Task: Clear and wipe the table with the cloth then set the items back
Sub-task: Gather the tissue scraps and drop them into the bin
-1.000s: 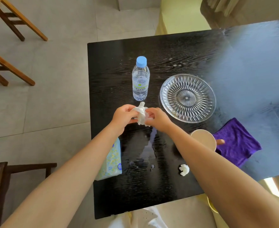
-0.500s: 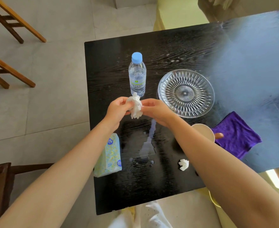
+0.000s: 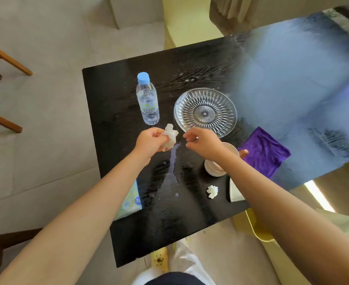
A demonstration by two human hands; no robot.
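My left hand (image 3: 152,141) holds a crumpled white tissue (image 3: 170,137) above the middle of the black table (image 3: 116,95). My right hand (image 3: 202,141) hovers just right of the tissue, apart from it, fingers loosely curled with nothing in them. A purple cloth (image 3: 264,152) lies flat at the right. A water bottle with a blue cap (image 3: 147,99) stands upright beyond my hands, and a clear glass plate (image 3: 205,112) lies to its right. A beige cup (image 3: 215,169) sits partly under my right forearm. A second tissue ball (image 3: 212,191) lies near the front edge.
A tissue pack (image 3: 131,200) rests at the table's left edge under my left arm. A wet streak (image 3: 172,167) runs down the table's middle. Wooden chairs (image 3: 2,58) stand on the floor at left. A white item (image 3: 235,192) lies at the front right.
My right hand has let go of the tissue and drawn slightly right; the left hand alone holds it now. The view has shifted back, showing more of the table's near edge.
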